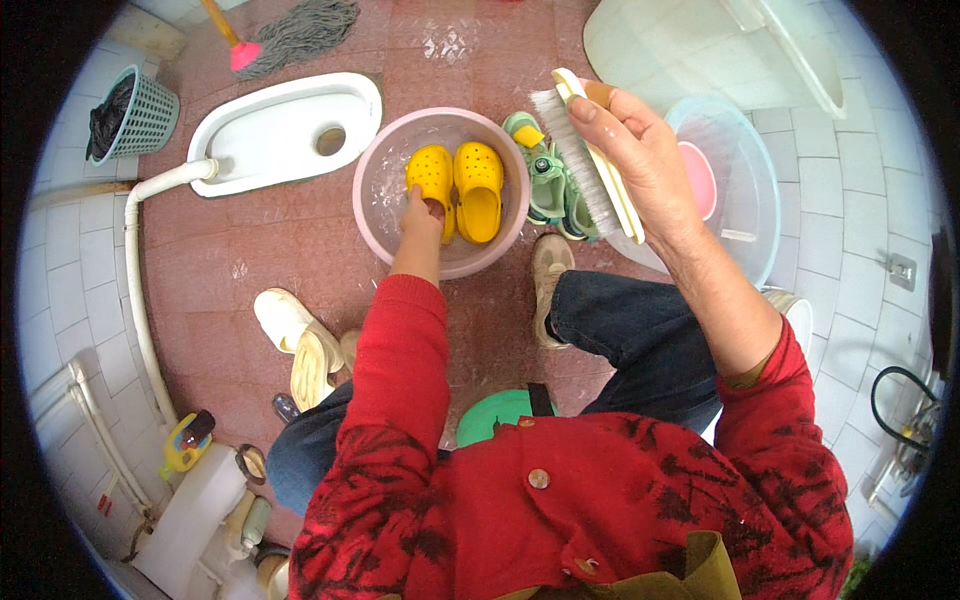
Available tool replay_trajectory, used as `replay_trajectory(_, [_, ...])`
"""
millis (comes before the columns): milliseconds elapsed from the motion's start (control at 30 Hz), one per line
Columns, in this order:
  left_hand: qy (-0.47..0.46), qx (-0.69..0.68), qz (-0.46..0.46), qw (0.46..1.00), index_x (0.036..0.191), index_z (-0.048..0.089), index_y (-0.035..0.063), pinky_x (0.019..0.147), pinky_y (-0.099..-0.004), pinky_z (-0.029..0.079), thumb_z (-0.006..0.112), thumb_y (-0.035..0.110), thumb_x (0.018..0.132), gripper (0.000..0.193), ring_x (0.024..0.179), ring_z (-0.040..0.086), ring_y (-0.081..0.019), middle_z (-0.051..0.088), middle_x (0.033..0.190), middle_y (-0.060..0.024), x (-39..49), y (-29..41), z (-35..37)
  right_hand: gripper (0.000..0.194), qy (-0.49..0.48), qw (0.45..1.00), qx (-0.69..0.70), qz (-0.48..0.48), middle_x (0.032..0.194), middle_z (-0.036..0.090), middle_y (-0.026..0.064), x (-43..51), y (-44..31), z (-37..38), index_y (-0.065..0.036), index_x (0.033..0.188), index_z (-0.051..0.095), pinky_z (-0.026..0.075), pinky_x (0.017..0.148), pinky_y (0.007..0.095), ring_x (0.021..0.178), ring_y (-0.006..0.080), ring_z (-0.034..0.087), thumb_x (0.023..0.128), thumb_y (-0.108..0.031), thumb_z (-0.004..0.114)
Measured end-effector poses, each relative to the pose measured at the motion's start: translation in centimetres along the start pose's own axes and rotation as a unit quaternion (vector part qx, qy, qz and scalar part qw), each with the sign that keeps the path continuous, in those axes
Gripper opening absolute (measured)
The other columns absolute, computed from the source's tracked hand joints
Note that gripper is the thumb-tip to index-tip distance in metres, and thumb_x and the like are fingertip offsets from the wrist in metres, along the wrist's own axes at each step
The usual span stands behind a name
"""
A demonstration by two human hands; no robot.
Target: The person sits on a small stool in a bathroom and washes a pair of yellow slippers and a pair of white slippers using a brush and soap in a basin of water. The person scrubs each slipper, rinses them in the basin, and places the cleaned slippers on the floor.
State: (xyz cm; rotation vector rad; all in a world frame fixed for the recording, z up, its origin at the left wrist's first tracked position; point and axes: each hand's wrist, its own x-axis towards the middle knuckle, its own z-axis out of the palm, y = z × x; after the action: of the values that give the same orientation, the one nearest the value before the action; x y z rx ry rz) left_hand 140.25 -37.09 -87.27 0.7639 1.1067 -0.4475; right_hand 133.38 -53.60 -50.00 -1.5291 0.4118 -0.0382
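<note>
A pink plastic basin (366, 225) on the floor holds water and two yellow clogs lying side by side, toes away from me. My left hand (421, 214) reaches into the basin and grips the left yellow clog (429, 166) at its heel opening, one digit on top and the others partly hidden inside. The right yellow clog (478, 214) lies untouched beside it. Raised to the right of the basin, my right hand (637, 142) holds a scrubbing brush (611, 187) with a pale yellow back, its whitish bristles facing left.
Green sandals (546, 187) stand against the basin's right side. Farther right are a clear bluish tub (757, 195) and a large whitish container (675, 52). A squat toilet (262, 142), mop (300, 37) and waste basket (146, 116) lie left. White slippers (285, 319) sit near my left leg.
</note>
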Motion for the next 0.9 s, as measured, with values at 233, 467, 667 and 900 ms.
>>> replay_trajectory(233, [-0.136,-0.007,0.051,0.989,0.123,0.046,0.0033,0.091,-0.0401,0.044,0.051,0.022,0.093,0.036,0.106,0.056,-0.0258,0.059,0.112,-0.0113,-4.9,1.9,0.0,0.043,-0.028,0.999,0.026,-0.033,0.086,0.062,0.0035,-0.5,-0.9,0.7,0.002,0.103,0.058,0.045,0.065,0.0209,0.075,0.0066,0.056,0.08,-0.032,0.069])
replay_trajectory(467, [-0.347,-0.093,0.064,0.931,0.123,0.047,0.0032,0.098,-0.0428,0.04,0.039,0.023,0.094,0.036,0.113,0.052,-0.0274,0.055,0.122,-0.0131,-15.7,6.5,1.5,0.044,-0.026,0.993,0.052,-0.098,0.087,0.064,0.0051,-0.4,-0.9,1.8,0.002,0.101,0.061,0.046,0.067,0.0233,0.075,0.0086,0.058,0.076,-0.032,0.073])
replay_trajectory(667, [-0.418,-0.118,0.108,0.894,0.119,0.049,0.0024,0.098,-0.041,0.04,0.049,0.018,0.088,0.035,0.109,0.056,-0.0249,0.059,0.117,-0.0104,-23.8,10.0,3.7,0.045,0.046,0.968,0.052,-0.242,0.096,0.063,0.0063,1.2,-0.8,4.4,0.003,0.112,0.055,0.047,0.074,0.0229,0.084,0.0092,0.058,0.08,-0.024,0.071])
replay_trajectory(900, [-0.439,-0.077,0.236,0.863,0.116,0.051,0.0027,0.096,-0.0354,0.041,0.059,0.015,0.085,0.035,0.106,0.056,-0.0211,0.059,0.116,-0.0078,-33.4,13.7,3.5,0.044,0.063,0.906,0.248,-0.337,0.102,0.061,0.0079,2.0,-3.7,8.1,0.002,0.116,0.05,0.047,0.076,0.024,0.09,0.0105,0.058,0.084,-0.023,0.066])
